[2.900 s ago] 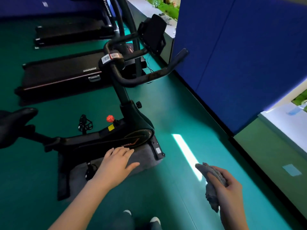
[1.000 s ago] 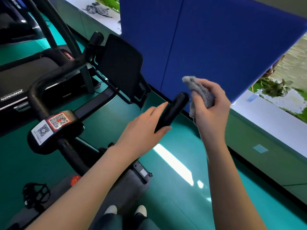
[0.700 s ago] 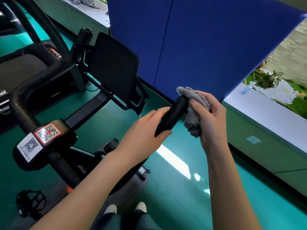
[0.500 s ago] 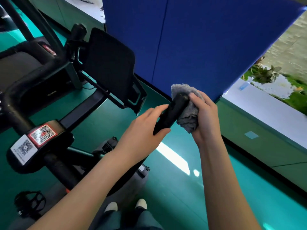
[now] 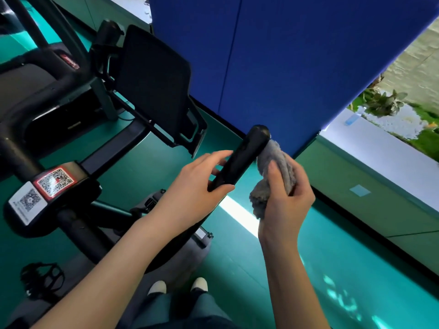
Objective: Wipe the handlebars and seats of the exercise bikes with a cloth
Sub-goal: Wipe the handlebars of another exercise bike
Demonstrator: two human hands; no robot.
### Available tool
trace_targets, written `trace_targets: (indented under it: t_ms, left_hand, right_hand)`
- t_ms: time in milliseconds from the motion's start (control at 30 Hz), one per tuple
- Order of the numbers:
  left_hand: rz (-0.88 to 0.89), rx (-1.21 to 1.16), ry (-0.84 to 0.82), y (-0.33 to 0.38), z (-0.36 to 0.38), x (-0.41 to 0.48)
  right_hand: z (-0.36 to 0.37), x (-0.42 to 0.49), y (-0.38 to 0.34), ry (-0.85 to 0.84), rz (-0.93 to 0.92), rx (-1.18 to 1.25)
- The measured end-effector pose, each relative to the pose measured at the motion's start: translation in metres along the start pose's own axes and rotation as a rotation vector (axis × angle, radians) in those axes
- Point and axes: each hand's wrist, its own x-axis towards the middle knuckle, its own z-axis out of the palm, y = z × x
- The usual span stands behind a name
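The black right handlebar grip [image 5: 244,155] of the exercise bike slants up toward the blue wall, its round end free. My left hand [image 5: 197,186] holds the grip's lower part, thumb under it and fingers over the top. My right hand [image 5: 287,198] clutches a bunched grey cloth [image 5: 275,167], whose upper part presses against the right side of the grip just below its end. The bike's black console screen [image 5: 154,84] and the stem with QR stickers [image 5: 47,186] stand to the left. No seat is in view.
A blue padded wall panel [image 5: 285,55] rises right behind the handlebar end. A white window ledge [image 5: 380,148] runs at the right. A treadmill [image 5: 28,84] stands at the far left, a pedal [image 5: 42,279] at lower left. The floor is green; my feet [image 5: 178,286] stand by the bike's base.
The cloth in my right hand has slid from over the grip's end down along its right side, leaving the end bare. My left hand stays on the grip.
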Motion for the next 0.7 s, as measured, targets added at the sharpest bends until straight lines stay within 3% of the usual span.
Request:
trace_targets:
  t_ms: [133,233,300,500,700]
  left_hand:
    - [-0.005,0.005,0.026,0.003,0.0,-0.003]
    - [0.0,0.027,-0.009,0.003,-0.003,-0.006]
    - [-0.011,0.042,-0.027,0.001,-0.005,-0.01]
    - [-0.057,0.032,0.01,-0.001,-0.004,-0.016]
    - [-0.063,-0.002,-0.018,-0.005,-0.006,-0.013]
  right_hand:
    - [0.016,-0.026,0.007,-0.074,-0.215,-0.132]
    - [0.014,-0.052,0.017,-0.184,-0.207,-0.178]
    - [0.007,-0.046,0.012,-0.159,-0.222,-0.165]
    - [0.009,0.009,-0.013,-0.07,-0.502,-0.237]
    - [0.002,-0.034,0.013,-0.199,-0.456,-0.351]
